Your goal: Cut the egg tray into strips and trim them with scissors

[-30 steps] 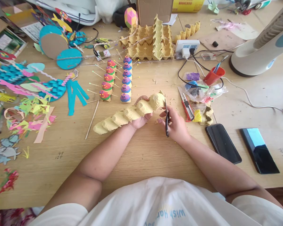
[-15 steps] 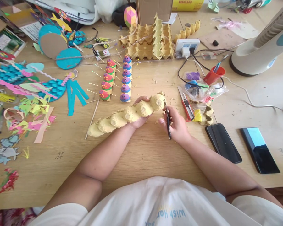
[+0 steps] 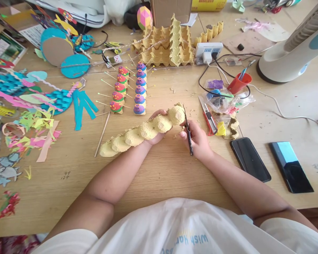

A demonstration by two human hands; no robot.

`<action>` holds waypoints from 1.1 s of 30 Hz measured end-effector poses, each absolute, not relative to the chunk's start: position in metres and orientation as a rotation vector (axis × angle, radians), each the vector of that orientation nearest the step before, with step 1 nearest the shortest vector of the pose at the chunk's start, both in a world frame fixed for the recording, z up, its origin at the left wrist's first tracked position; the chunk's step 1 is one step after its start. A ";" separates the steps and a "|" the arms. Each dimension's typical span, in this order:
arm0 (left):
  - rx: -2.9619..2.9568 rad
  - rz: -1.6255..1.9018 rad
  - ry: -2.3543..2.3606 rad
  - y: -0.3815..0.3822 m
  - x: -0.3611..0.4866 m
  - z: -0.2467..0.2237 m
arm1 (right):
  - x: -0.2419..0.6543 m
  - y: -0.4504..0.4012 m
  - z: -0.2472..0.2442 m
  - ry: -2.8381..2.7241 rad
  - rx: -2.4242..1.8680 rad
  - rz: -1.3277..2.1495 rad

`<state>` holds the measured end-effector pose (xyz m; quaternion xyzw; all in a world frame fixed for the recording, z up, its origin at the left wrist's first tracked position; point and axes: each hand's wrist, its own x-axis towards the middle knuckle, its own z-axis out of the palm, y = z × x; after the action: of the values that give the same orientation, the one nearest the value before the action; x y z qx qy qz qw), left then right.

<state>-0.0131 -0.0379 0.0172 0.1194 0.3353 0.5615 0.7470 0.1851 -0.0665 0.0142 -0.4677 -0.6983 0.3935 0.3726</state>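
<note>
A pale yellow egg-carton strip (image 3: pixel 134 137) with several bumps slants across the middle of the view. My left hand (image 3: pixel 158 137) holds it from beneath, near its right part. In my right hand (image 3: pixel 197 139) is a pair of black scissors (image 3: pixel 189 137), with the blades at the strip's right end. Beyond the strip stand two painted rows of carton bumps: a red and green row (image 3: pixel 118 96) and a purple and blue one (image 3: pixel 140 99), both with thin pins sticking out.
A wooden stick (image 3: pixel 102 134) lies left of the strip. On the right are a red utility knife (image 3: pixel 208 116), two phones (image 3: pixel 250 158), a red cup (image 3: pixel 239 83) and a power strip (image 3: pixel 209 50). Egg trays (image 3: pixel 161 46) stand behind; paper scraps (image 3: pixel 35 128) lie at left.
The view has shifted slightly. The strip and both hands stay in nearly the same position, with the scissors still at the strip's right end.
</note>
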 end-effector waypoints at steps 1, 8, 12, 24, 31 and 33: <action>0.254 1.234 0.733 -0.038 -0.014 0.016 | 0.185 -0.066 0.014 -1.784 -1.199 1.012; 0.236 1.230 0.774 -0.039 -0.016 0.014 | 0.186 -0.059 0.012 -1.734 -1.173 1.055; 0.245 1.254 0.780 -0.037 -0.016 0.011 | 0.185 -0.058 0.012 -1.726 -1.179 1.071; 0.243 1.264 0.797 -0.034 -0.017 0.014 | 0.184 -0.057 0.017 -1.734 -1.196 1.109; 0.267 1.311 0.715 -0.035 -0.014 0.018 | 0.182 -0.058 0.018 -1.692 -1.211 1.198; 0.276 1.325 0.703 -0.036 -0.013 0.019 | 0.182 -0.059 0.017 -1.661 -1.194 1.235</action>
<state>-0.0127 -0.0356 0.0195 0.1250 0.3183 0.6000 0.7233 0.1815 -0.0587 0.0169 -0.4647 -0.6466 0.4807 0.3673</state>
